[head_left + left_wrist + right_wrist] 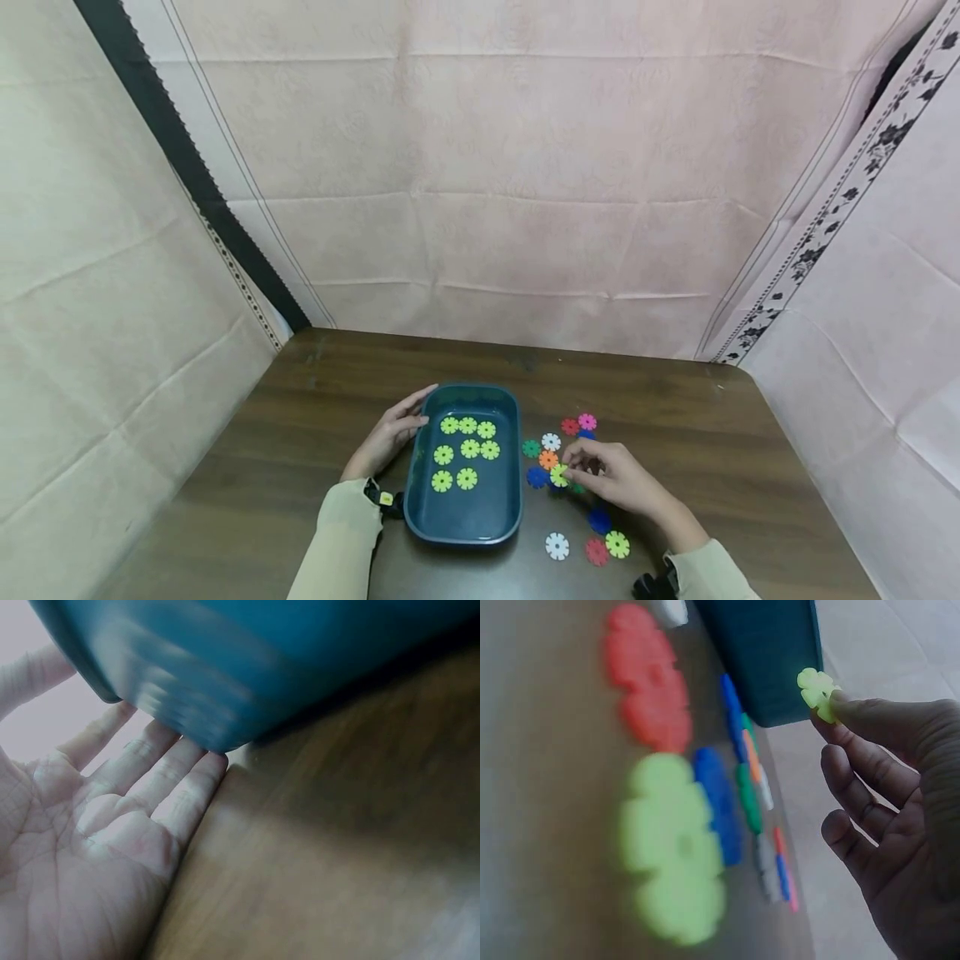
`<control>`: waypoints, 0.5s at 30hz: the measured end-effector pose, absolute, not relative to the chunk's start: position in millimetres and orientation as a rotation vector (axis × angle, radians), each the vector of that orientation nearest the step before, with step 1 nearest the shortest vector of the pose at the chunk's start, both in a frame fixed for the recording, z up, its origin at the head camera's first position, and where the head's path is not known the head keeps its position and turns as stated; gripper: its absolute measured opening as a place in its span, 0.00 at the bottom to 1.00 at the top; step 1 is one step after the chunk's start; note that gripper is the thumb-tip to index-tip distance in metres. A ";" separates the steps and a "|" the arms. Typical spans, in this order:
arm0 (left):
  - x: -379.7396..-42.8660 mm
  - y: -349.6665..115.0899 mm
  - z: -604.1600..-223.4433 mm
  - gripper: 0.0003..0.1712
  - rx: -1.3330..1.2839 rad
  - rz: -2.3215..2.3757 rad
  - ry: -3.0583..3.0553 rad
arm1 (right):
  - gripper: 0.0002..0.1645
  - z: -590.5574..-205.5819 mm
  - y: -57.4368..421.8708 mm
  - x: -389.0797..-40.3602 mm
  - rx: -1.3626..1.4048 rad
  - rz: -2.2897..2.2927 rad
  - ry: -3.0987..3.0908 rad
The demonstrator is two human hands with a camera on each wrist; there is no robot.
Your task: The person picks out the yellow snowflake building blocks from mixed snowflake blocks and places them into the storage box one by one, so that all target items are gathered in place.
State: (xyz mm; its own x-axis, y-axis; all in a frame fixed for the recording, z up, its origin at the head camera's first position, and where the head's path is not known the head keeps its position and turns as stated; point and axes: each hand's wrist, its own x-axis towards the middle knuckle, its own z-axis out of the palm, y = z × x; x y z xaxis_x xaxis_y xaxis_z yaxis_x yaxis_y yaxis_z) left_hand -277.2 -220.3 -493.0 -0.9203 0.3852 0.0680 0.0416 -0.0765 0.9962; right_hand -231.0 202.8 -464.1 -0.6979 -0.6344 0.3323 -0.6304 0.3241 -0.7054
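A dark teal tray [463, 521] holds several yellow-green flower-shaped discs [469, 448], laid in rows on its floor. My left hand [390, 435] rests against the tray's left side, and the left wrist view shows its straight fingers [161, 769] touching the outer wall. To the right of the tray, my right hand [611, 477] pinches a yellow-green flower-shaped disc [815, 691] between thumb and index finger. The other fingers of that hand are bent loosely. In the head view this disc [558, 475] appears over a cluster of mixed-colour discs.
Blue [537, 477], green [531, 448], orange [548, 460], white [551, 442] and red [570, 427] discs lie right of the tray. Nearer the front are another white [557, 547], red [597, 552], blue [600, 521] and yellow-green disc [617, 544]. Cloth [525, 167] hangs behind the wooden table [660, 392].
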 end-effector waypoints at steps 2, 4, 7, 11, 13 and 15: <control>-276.9 -219.9 -492.8 0.31 0.458 2.097 1.955 | 0.08 -458.1 198.9 -234.5 -1.255 -1.367 2.537; -276.9 -219.3 -492.7 0.31 0.457 2.103 1.948 | 0.08 -452.0 194.8 -238.5 -1.294 -1.374 2.520; -276.9 -218.6 -492.2 0.31 0.451 2.111 1.937 | 0.10 -442.6 187.0 -244.5 -1.365 -1.361 2.500; -276.4 -218.8 -491.7 0.31 0.442 2.112 1.934 | 0.10 -429.7 172.3 -252.6 -1.459 -1.286 2.489; -276.0 -219.3 -491.6 0.31 0.443 2.109 1.934 | 0.08 -424.2 163.2 -256.8 -1.494 -1.244 2.481; -275.8 -219.7 -491.3 0.31 0.445 2.106 1.938 | 0.07 -419.3 153.0 -260.5 -1.527 -1.203 2.464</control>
